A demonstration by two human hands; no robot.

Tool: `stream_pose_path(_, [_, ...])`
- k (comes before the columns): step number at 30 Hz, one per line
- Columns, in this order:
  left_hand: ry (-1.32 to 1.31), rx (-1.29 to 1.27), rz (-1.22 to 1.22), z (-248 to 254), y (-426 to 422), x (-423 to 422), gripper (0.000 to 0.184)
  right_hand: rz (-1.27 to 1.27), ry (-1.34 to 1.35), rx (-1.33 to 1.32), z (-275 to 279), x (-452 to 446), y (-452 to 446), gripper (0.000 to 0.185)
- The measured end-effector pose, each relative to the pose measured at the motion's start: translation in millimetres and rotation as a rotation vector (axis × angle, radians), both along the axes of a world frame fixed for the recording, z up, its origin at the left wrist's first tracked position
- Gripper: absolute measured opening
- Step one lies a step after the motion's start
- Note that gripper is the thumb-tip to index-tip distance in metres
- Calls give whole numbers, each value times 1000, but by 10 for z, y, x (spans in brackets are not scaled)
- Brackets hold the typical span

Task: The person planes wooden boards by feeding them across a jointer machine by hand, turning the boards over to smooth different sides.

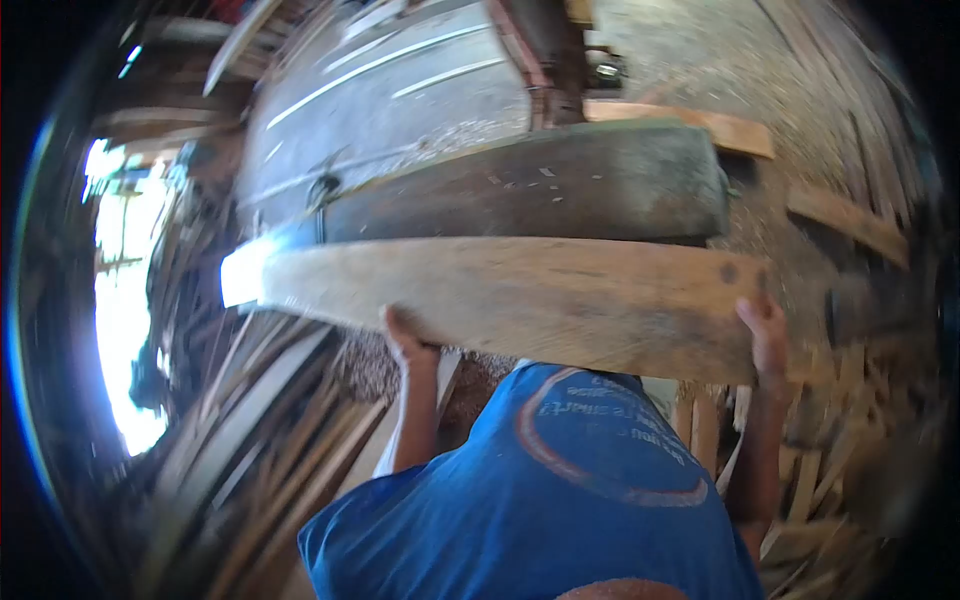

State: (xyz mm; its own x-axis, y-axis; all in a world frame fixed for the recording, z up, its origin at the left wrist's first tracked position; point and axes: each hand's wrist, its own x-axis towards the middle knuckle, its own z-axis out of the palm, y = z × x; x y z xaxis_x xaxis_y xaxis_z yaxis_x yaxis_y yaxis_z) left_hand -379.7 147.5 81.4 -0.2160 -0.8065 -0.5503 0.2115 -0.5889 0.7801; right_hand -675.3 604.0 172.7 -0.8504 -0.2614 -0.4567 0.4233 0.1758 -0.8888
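A broad wooden plank (520, 295) lies across the view in front of my body, its left end washed out by glare. My left hand (408, 345) is closed on the plank's near edge, left of the middle; its thumb shows and the fingers are hidden underneath. At the right end, my right hand (765, 335) grips the plank's corner, with the remaining fingers partly out of sight. Just beyond the plank is a long, worn metal machine bed (540, 185) with small chips on it. Whether the plank touches that bed I cannot tell.
Long timber strips (280, 430) lie in a pile at the lower left, beside wood shavings (370, 370). Offcuts (815, 490) are heaped at the lower right. Past the machine, a loose board (850, 225) and another board (735, 130) rest on the dusty floor.
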Motion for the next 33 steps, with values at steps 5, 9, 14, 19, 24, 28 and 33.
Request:
stream_pose_path(5, [223,123,156,130,846,-590,56,64,22,-14,-520,-525,1020,43])
stream_pose_path(9, [220,156,183,139,1538,-1111,60,115,33,-45,-861,-1086,1761,41])
stream_pose_path(14, [243,215,132,178,2529,-1847,59,146,0,-118,-1169,-1994,2699,38])
stream_pose_path(19, [194,268,74,284,3500,-2501,56,114,-189,-220,-868,-2513,3521,43])
stream_pose_path(24, [249,200,75,419,3808,-2854,46,94,-390,-427,-650,-3080,4048,52])
stream_pose_path(28, [91,62,-112,960,3786,-3098,41,24,-64,-592,-873,-3634,4016,66])
stream_pose_path(33, [-369,-587,-150,415,3745,-3664,86,42,-136,-223,-1232,-4250,4258,65])
